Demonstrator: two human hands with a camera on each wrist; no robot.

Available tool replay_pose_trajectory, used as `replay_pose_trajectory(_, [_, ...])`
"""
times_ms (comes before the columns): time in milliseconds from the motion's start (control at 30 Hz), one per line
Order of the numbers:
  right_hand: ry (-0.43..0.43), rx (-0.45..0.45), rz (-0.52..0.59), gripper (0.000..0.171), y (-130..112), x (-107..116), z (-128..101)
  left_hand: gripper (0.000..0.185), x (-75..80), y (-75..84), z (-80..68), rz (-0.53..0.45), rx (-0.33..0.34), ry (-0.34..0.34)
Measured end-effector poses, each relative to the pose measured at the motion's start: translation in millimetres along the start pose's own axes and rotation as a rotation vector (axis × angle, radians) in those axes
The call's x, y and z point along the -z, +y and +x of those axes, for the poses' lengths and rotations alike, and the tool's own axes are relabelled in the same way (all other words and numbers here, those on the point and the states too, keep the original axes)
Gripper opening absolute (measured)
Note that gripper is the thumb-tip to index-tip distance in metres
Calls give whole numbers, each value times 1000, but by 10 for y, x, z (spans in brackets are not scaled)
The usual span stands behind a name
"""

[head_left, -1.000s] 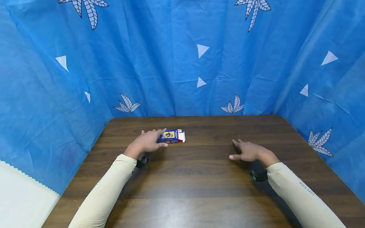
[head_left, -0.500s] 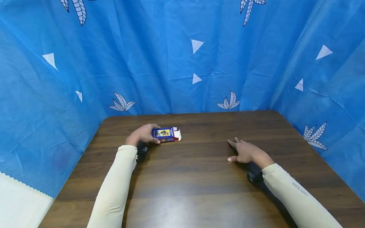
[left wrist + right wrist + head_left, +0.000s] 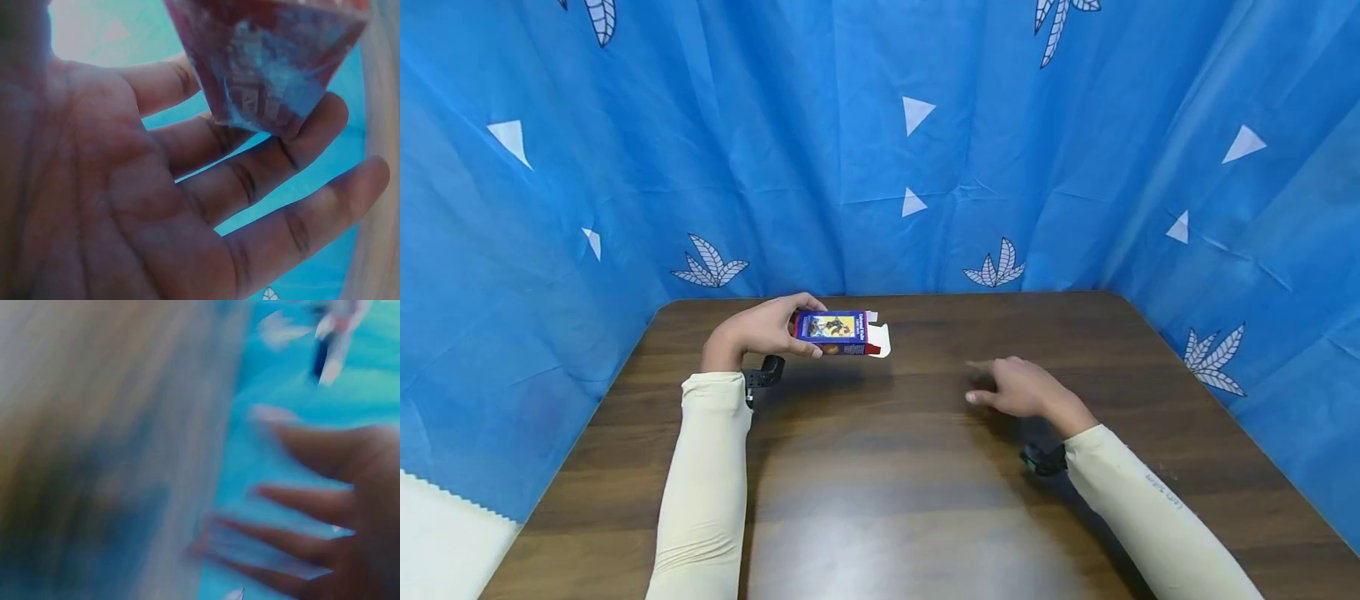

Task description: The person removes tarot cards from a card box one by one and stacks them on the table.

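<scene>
fingers [image 3: 808, 302] of the left hand [image 3: 760, 331] pinch a small blue card box [image 3: 838, 331] mid-frame; right hand [image 3: 1018, 388] hovers lower right, loosely spread, empty.

Print is seen on the small box [image 3: 838, 332], on its blue side strip and around the yellow picture on its top face, but the letters are too small to be read. A short line of grey lettering is borne along the right sleeve [image 3: 1165, 493], and it cannot be made out either. In both wrist views nothing legible is shown.
</scene>
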State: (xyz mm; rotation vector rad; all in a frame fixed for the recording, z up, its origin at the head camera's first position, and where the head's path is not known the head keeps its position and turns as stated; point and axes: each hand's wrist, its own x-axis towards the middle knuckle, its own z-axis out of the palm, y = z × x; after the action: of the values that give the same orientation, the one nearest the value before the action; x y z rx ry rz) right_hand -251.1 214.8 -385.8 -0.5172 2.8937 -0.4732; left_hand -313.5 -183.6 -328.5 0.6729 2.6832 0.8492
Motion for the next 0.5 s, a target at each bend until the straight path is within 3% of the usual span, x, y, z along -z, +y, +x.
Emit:
replay_pose_trajectory(67, [137,110,238,42,-232,26,122,76,17,22,-35,11,-1,5])
replay_pose_trajectory(133, [203,183,571,32,-465,75,274,75,21,25,-43,16,-6,18])
replay_pose_trajectory(200, [201,201,891,28,-666,108,427,75,27,29,-45,10,-13,19])
replay_pose_trajectory(267, [157,156,1102,29,-833,110,570,74,35,34,-48,8,-15,17])
replay_pose_trajectory(333, [114,80,1196,28,-951,76,692,74,36,34,-54,9,-11,17])
replay_pose_trajectory(500, [51,-58,1119,21,-1091,-64,863,75,45,64,-75,13,4,39])
